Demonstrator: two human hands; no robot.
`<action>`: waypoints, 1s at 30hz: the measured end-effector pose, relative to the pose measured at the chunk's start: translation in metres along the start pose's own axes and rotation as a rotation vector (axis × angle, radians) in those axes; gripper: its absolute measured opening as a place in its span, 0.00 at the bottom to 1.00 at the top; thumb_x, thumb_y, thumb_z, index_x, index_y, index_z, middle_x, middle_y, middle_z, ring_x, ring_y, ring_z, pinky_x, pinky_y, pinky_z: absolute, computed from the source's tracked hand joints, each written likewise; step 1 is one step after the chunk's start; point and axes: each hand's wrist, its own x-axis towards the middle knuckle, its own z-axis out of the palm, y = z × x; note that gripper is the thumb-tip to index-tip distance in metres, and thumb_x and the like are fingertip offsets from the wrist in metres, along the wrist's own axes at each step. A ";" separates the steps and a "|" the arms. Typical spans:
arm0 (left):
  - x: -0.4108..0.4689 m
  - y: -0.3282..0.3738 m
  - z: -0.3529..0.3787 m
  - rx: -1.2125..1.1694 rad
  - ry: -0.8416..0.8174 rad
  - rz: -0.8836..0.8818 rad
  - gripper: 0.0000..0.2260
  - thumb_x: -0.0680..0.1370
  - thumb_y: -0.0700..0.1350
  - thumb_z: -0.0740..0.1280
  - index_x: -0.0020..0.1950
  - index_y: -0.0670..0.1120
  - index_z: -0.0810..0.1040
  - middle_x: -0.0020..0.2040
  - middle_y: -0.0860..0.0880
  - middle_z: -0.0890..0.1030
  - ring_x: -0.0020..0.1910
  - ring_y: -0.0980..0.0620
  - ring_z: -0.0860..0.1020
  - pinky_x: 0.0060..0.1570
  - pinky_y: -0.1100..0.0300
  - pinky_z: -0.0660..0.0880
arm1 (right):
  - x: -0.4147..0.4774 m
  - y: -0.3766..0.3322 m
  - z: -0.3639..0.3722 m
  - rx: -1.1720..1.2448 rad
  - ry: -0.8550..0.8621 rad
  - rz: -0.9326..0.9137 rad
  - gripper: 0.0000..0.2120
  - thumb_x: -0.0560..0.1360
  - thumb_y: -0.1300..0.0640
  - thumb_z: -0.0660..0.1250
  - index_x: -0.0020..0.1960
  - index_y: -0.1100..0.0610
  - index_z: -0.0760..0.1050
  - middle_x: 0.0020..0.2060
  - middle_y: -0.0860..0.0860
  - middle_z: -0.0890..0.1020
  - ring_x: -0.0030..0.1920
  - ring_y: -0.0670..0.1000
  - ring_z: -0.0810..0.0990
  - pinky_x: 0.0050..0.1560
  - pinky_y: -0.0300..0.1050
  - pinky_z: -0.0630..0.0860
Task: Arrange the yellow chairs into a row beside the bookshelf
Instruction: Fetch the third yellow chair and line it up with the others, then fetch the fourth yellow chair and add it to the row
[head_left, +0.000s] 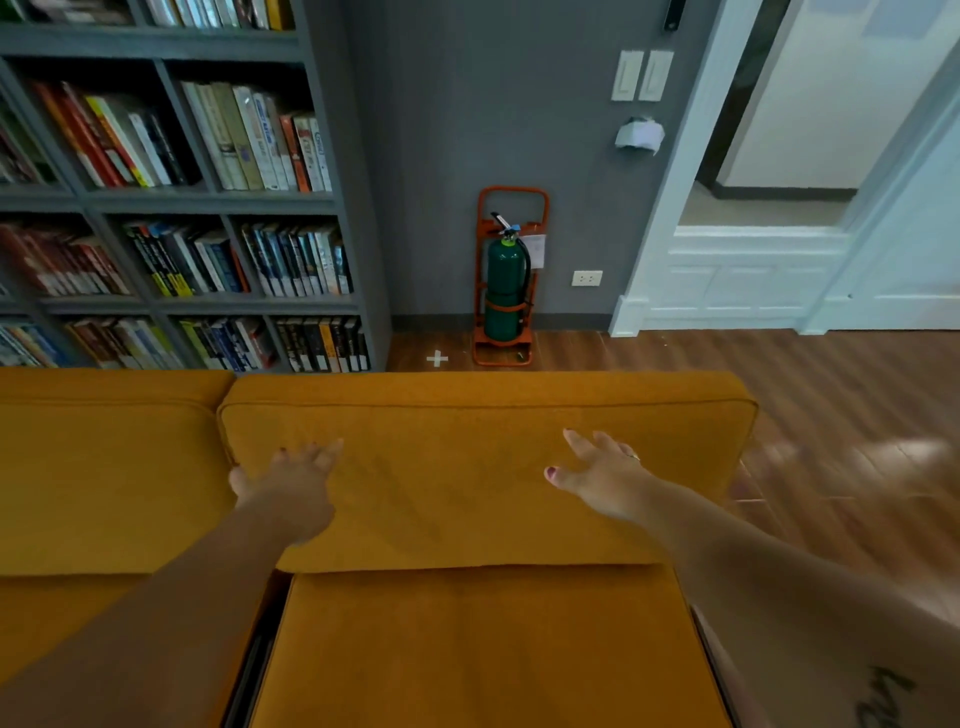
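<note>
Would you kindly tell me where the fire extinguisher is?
The green fire extinguisher stands in an orange stand against the grey wall, between bookshelf and white doorframe.

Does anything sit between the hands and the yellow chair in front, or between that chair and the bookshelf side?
Nothing visible. The left hand and right hand are open at the back cushion of the right yellow chair. It already stands flush beside the left yellow chair, with the bookshelf behind.

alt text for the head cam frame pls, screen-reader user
Both hands, left hand and right hand, press open against the back cushion of a yellow chair, with a second yellow chair touching its left side. Behind them are a bookshelf and a green fire extinguisher.
</note>
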 end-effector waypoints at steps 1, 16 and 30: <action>-0.017 0.006 0.005 -0.016 0.012 0.027 0.34 0.81 0.54 0.59 0.77 0.59 0.37 0.79 0.54 0.44 0.78 0.46 0.46 0.70 0.35 0.52 | -0.016 0.002 0.004 -0.002 -0.002 0.002 0.35 0.78 0.36 0.55 0.78 0.44 0.42 0.78 0.52 0.42 0.77 0.61 0.40 0.73 0.62 0.48; -0.296 0.005 0.014 -0.231 0.263 0.218 0.32 0.80 0.60 0.59 0.78 0.60 0.45 0.80 0.55 0.47 0.78 0.47 0.46 0.71 0.35 0.49 | -0.303 0.042 0.031 0.094 0.122 -0.006 0.35 0.78 0.36 0.57 0.78 0.45 0.45 0.78 0.52 0.44 0.77 0.63 0.46 0.74 0.62 0.53; -0.444 0.054 0.024 -0.258 0.349 0.370 0.29 0.80 0.61 0.57 0.78 0.57 0.51 0.79 0.52 0.55 0.77 0.46 0.53 0.71 0.36 0.53 | -0.481 0.144 0.030 0.125 0.250 0.094 0.34 0.78 0.37 0.57 0.78 0.48 0.50 0.78 0.52 0.47 0.76 0.64 0.49 0.73 0.60 0.55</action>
